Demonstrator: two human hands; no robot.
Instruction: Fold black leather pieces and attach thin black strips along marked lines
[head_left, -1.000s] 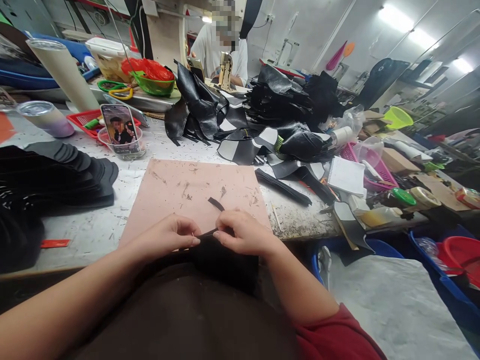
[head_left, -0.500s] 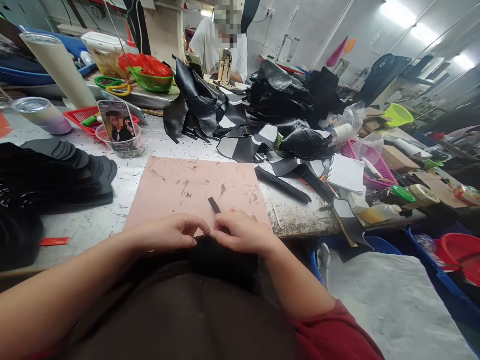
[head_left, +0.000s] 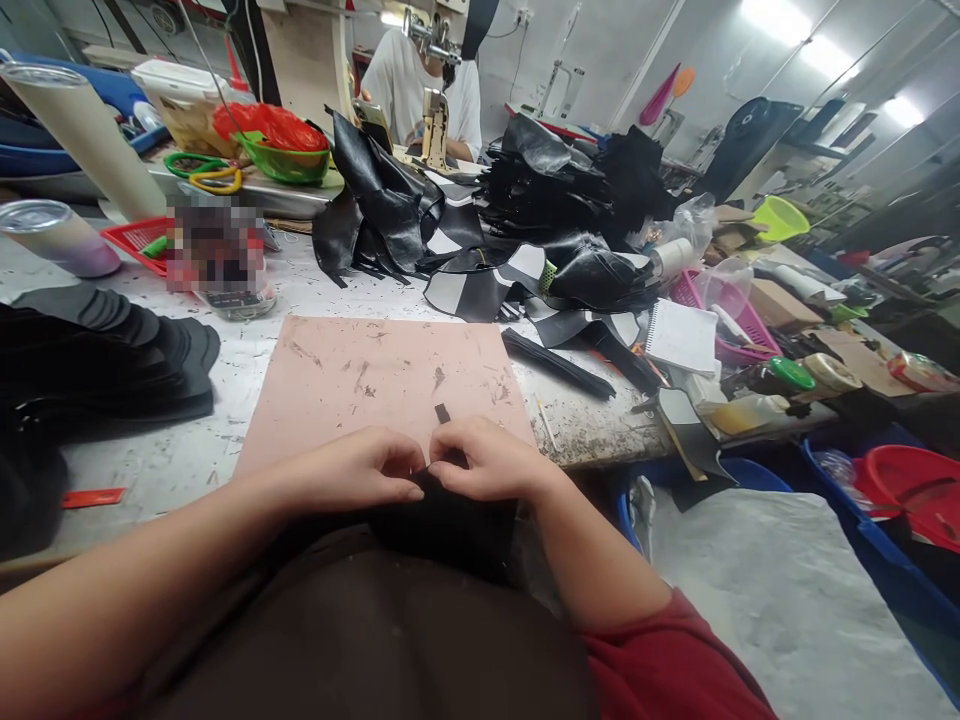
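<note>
At the near edge of the table my left hand (head_left: 364,467) and my right hand (head_left: 486,458) meet, thumbs and fingers pinched together. Between them they grip the upper edge of a black leather-like piece (head_left: 442,515), which hangs down against my dark apron. The end of a narrow black strip (head_left: 442,412) sticks up behind my right fingers, its other end hidden by the hand. Just beyond both hands lies a pinkish cutting board (head_left: 360,375) with dark scuffs.
Stacked black cut pieces (head_left: 112,350) lie at left, near a red strip (head_left: 94,498). A bundle of black strips (head_left: 559,365) is right of the board. Black leather pieces (head_left: 547,185) are heaped behind. Across the table sits a person (head_left: 390,85) by a sewing machine (head_left: 435,130).
My hands have shifted slightly right over the board, still pinching the black piece. Less of the narrow strip shows above my right fingers. The view has turned a little.
</note>
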